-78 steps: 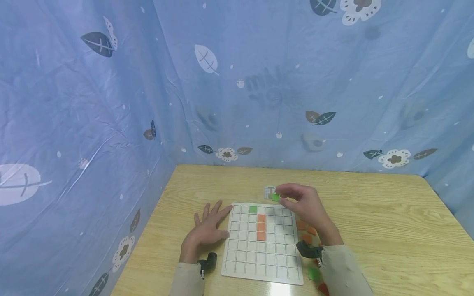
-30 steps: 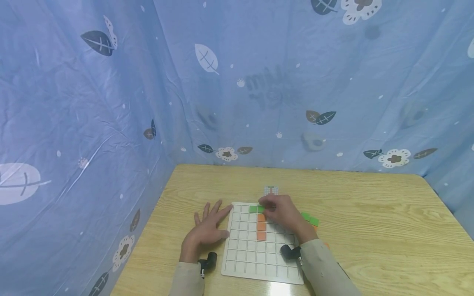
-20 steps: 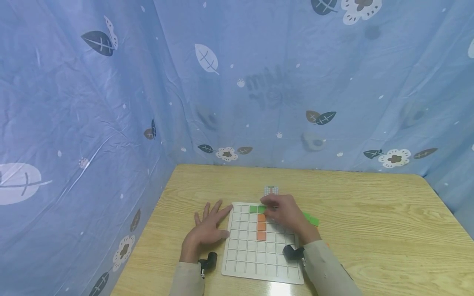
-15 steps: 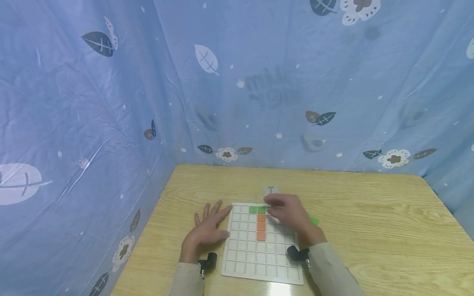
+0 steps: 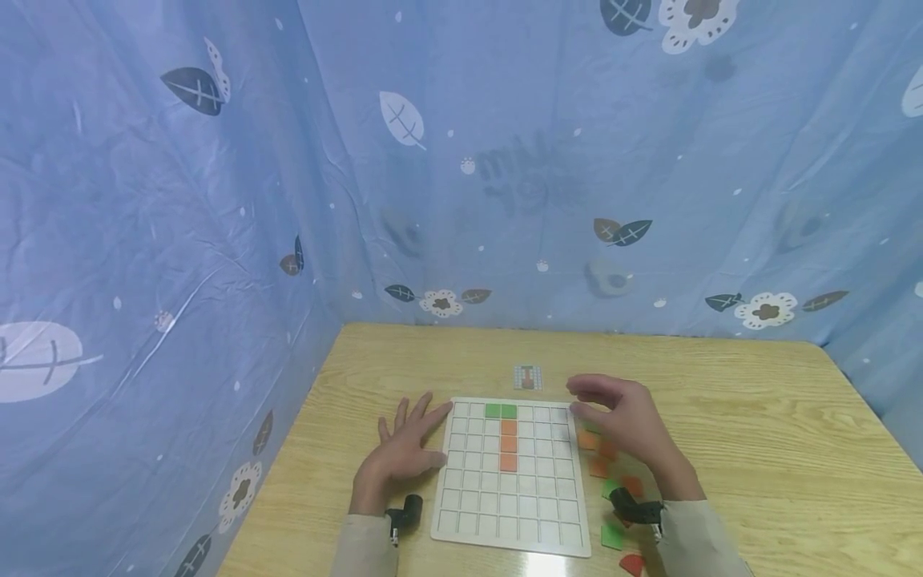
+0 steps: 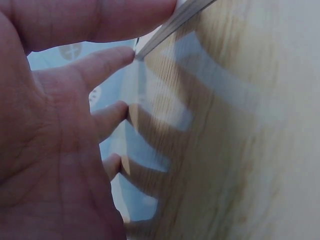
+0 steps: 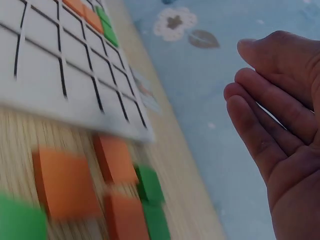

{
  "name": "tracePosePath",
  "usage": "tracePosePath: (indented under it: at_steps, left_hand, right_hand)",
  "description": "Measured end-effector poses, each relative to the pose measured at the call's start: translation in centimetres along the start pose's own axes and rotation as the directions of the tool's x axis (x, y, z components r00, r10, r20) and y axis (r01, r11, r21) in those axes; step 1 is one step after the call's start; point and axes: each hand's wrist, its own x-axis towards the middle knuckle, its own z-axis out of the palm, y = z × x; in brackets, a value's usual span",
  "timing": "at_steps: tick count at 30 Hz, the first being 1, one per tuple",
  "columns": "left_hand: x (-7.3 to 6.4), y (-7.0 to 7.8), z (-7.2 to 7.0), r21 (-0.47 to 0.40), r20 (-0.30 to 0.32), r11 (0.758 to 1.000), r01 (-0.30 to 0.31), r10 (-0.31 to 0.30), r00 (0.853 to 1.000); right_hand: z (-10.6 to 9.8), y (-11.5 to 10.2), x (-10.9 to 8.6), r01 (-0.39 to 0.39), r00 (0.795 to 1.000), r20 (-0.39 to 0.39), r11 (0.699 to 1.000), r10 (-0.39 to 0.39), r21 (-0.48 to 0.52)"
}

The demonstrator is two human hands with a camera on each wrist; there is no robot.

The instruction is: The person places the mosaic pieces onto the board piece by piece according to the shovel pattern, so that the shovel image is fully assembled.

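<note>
A white grid board (image 5: 488, 505) lies on the table, with two green square tiles (image 5: 501, 411) side by side in its far row. Below the right one of these, a column of three orange tiles (image 5: 508, 444) runs toward the near side. My left hand (image 5: 404, 450) is spread flat, thumb and forefinger touching the board's left edge. My right hand (image 5: 623, 417) hovers over the board's far right corner with relaxed fingers and nothing between them; the right wrist view also shows this hand (image 7: 285, 105) holding nothing.
Several loose tiles lie right of the board, among them an orange tile (image 7: 67, 182), a green tile (image 5: 612, 536) and a red rounded piece (image 5: 631, 564). Behind the board is a small pattern card (image 5: 528, 377). A blue curtain (image 5: 461, 200) closes off the table's far side.
My right hand brought a green tile from near the card to the board's far row, beside the first green one. It then let go and moved right. My left hand stayed still.
</note>
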Motion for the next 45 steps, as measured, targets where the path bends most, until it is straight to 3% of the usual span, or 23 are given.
tracePosePath:
  at_steps: [7, 13, 28, 40, 45]
  left_hand:
    - [-0.1, 0.0, 0.1, -0.006, 0.004, 1.0, 0.002, -0.002, 1.0]
    - [-0.2, -0.2, -0.1, -0.003, 0.001, 1.0, 0.015, -0.015, 1.0]
    - [-0.3, -0.5, 0.1, 0.014, 0.001, 1.0, 0.002, -0.002, 1.0]
    - [0.0, -0.1, 0.1, 0.022, 0.0, 1.0, 0.002, -0.002, 1.0]
    - [0.0, -0.1, 0.0, 0.021, 0.001, 1.0, -0.004, 0.004, 1.0]
  right_hand:
    - [-2.8, 1.4, -2.1, -0.008, 0.997, -0.072, 1.0, 0.006, -0.028]
    - [-3.7, 2.6, -3.6, -0.015, 0.996, -0.094, 1.0, 0.013, -0.024]
    - [-3.5, 4.7, -5.2, -0.196, 0.979, -0.062, 0.981, 0.195, -0.002]
    - [-3.1, 5.7, -4.8, -0.233, 0.972, -0.003, 0.972, 0.233, -0.015]
    - [-2.9, 5.9, -4.8, -0.235, 0.972, -0.011, 0.969, 0.235, -0.072]
